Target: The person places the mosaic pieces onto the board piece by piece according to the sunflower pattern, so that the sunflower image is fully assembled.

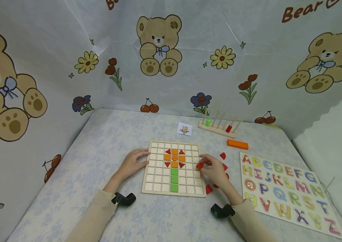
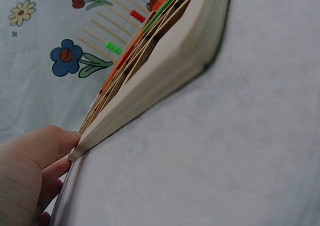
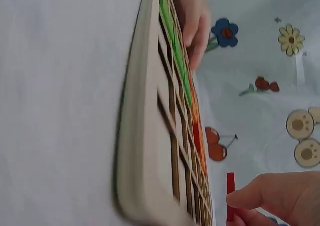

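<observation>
A square wooden grid board (image 1: 157, 192) lies on the table, a column of green squares (image 1: 174, 179) below a cluster of orange and red pieces (image 1: 174, 151). At its left edge, my left hand (image 1: 133, 163) touches the rim with thumb and fingertips; the left wrist view shows the thumb (image 2: 55, 141) against the rim. My right hand (image 1: 213, 169) pinches a red piece (image 3: 230, 191) between thumb and fingers, over the board's right edge. In the right wrist view that piece appears thin and edge-on. Several loose red pieces (image 1: 208, 189) lie right of the board, some partly hidden by the hand.
Behind the board lies a small pattern card (image 1: 184, 129). A wooden peg rack (image 1: 216, 129) with green and red beads stands at the back right, an orange block (image 1: 237, 144) before it. An alphabet board (image 1: 292, 191) occupies the right side. A bear-print cloth hangs behind.
</observation>
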Demonstrator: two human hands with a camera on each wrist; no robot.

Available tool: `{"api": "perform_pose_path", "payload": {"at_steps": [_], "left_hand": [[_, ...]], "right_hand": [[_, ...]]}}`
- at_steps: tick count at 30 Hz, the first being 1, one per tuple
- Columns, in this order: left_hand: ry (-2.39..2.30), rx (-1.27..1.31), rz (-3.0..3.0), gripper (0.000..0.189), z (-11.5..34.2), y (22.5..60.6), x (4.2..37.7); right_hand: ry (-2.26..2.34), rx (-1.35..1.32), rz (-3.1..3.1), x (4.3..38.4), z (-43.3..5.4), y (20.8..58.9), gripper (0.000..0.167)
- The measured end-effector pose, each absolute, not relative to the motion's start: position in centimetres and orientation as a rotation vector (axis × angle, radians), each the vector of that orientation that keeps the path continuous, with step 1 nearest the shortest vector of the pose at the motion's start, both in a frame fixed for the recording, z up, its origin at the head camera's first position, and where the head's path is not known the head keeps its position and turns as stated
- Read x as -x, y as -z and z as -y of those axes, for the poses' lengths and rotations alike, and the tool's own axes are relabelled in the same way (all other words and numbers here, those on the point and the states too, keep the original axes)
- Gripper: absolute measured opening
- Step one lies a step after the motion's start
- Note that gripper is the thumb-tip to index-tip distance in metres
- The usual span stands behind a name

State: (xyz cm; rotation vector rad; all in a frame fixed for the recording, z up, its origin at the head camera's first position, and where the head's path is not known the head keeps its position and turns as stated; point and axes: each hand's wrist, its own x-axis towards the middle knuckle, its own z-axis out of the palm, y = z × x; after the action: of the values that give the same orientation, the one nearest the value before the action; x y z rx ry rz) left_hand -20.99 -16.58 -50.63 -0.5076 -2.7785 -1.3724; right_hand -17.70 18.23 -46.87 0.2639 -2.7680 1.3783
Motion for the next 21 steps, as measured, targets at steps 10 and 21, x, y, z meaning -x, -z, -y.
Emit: {"api": "perform_pose_path", "payload": {"at_steps": [10,21], "left_hand": [[1.364,0.524,2.773,0.041,16.7,50.7,21.1],[1.361,0.514,2.776,0.042,16.6,50.7,21.0]], "right_hand": [[-1.501,-0.541,2.721,16.2,-13.8,47.8,0.040],[-1.463,-0.515,2.663,16.8,-14.6,48.0,0.030]]}}
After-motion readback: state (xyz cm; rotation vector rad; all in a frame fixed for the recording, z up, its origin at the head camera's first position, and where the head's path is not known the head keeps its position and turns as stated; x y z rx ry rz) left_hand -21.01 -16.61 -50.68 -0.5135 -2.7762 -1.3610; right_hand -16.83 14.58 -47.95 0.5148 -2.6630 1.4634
